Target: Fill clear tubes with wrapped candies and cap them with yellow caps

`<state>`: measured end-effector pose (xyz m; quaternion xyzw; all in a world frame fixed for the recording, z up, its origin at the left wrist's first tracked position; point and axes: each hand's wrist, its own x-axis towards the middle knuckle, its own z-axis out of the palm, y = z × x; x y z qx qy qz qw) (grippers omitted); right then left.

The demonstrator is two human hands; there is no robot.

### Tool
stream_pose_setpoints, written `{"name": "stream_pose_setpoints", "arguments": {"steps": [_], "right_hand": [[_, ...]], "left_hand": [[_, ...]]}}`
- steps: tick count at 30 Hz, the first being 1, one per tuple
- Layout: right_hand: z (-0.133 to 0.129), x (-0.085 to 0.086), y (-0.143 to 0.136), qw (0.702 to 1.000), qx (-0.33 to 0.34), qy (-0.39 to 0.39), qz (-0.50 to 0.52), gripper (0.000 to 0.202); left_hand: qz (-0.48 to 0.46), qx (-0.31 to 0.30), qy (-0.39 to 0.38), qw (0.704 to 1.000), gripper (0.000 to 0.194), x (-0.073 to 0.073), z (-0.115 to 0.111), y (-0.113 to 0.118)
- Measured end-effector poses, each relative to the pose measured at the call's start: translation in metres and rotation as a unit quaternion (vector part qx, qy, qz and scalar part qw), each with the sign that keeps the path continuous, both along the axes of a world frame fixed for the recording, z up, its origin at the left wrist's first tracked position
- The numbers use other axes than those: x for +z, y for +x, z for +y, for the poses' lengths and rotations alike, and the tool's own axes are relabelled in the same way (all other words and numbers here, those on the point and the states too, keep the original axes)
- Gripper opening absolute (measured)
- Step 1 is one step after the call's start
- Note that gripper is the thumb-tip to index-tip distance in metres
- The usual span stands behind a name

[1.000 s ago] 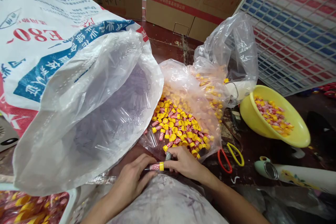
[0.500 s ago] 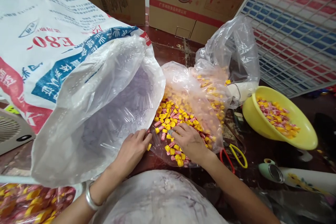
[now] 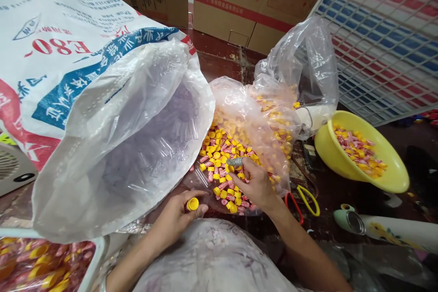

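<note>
My left hand (image 3: 183, 212) is closed around a small yellow cap (image 3: 192, 204), its hollow end facing up, just below the mouth of the white woven sack (image 3: 116, 73). Whether anything is joined beneath the cap is hidden by my fingers. Over the pile of yellow caps and red-and-white printed pieces (image 3: 222, 155), my right hand (image 3: 258, 185) hovers with thumb and forefinger apart. A grey wrap covers that forefinger's tip. The pile spills from a clear plastic bag (image 3: 239, 100). Inside the sack lie many clear plastic tubes (image 3: 153, 146).
A yellow basin (image 3: 362, 169) with similar pieces stands at right. Scissors with red and yellow handles (image 3: 308, 200) and a pale flowered bottle (image 3: 393, 232) lie nearby. A white tub (image 3: 99, 255) of wrapped pieces is at lower left. Cardboard boxes (image 3: 260, 9) and a wire rack (image 3: 376, 54) stand behind.
My left hand has drawn back from the pile's edge toward me and turned up, with the yellow cap in it. My right hand has lifted off the pieces.
</note>
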<state>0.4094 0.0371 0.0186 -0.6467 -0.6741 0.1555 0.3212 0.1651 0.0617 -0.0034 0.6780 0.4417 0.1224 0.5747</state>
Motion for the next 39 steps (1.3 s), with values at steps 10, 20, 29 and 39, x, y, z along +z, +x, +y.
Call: {"name": "stream_pose_setpoints", "arguments": {"steps": [10,20,29,39], "right_hand": [[-0.005,0.014,-0.021,0.966,0.093,-0.081,0.227,0.015],[-0.02,-0.004,-0.038,0.978,0.207,-0.014,0.021,0.065],[-0.035,-0.016,-0.051,0.985,0.152,-0.071,0.036,0.065],[-0.042,-0.015,-0.051,0.984,0.127,-0.1,0.08,0.061]], "left_hand": [[-0.104,0.02,-0.091,0.99,0.04,0.005,-0.003,0.006],[-0.198,0.08,-0.183,0.96,0.034,0.006,-0.004,0.017],[-0.275,0.1,-0.37,0.882,0.039,-0.001,-0.013,0.023],[-0.283,0.126,-0.386,0.869,0.041,-0.001,-0.019,0.026]]}}
